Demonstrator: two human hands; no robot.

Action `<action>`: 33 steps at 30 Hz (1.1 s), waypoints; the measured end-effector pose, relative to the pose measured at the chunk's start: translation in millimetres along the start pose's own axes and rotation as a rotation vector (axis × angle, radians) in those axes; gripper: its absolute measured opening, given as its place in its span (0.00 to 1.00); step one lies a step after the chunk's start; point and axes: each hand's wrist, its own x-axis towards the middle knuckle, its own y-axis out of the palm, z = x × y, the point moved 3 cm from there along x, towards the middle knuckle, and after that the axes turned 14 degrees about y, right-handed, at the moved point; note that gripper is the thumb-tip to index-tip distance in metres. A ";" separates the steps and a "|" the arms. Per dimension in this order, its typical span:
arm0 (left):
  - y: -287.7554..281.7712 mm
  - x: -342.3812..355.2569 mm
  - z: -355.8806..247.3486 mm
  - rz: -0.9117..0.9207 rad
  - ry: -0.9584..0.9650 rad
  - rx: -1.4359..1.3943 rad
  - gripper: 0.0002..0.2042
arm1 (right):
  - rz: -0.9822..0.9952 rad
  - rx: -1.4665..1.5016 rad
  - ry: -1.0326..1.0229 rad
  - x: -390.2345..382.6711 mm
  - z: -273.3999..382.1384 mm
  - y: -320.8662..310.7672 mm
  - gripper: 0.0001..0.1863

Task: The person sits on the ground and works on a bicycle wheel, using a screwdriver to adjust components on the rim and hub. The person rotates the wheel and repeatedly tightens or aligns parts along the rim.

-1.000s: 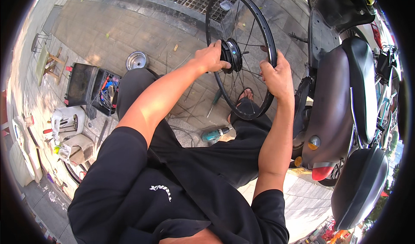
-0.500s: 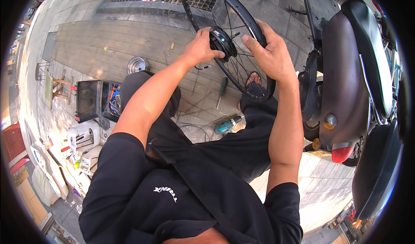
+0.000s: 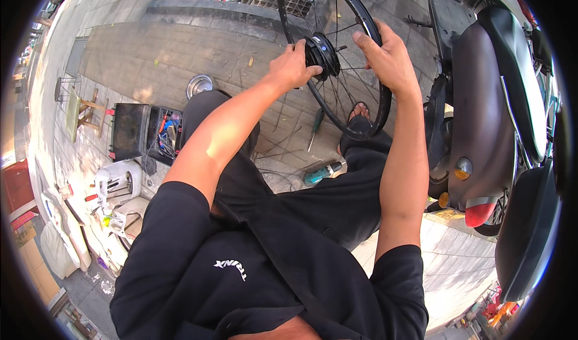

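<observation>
On my far left I can see a white tub with tools poking out of it, then a black toolbox with its lid laid back and bits inside. A shiny round metal bowl sits on the ground, near the knee. Next is my left hand, with thumb and fingers pressed on the fat black hub. Under it on the ground I see a screwdriver, then a green drill beside the leg. The wheel is up in front of me, tilted, above the foot. I think the main parts are joined: the hub is in the middle, and thin spokes go from it to the rim. No tyre is on, so that part is not done. I can't tell if all the spokes are in or tight. My right hand is well apart from the other, with the rim held between thumb and fingers. Last, on the right, a dark scooter is parked.
</observation>
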 end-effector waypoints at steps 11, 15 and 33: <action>77.4 -33.5 -15.2 0.124 -0.247 -0.959 0.18 | 0.023 0.032 -0.035 1.8 2.0 3.3 0.27; 99.5 -18.7 -40.1 0.016 -0.484 -1.200 0.17 | -0.003 0.055 -0.068 1.8 4.2 6.5 0.29; 43.0 -19.9 -60.8 -0.114 -0.243 -1.451 0.09 | -0.062 0.052 -0.166 1.2 1.2 5.9 0.27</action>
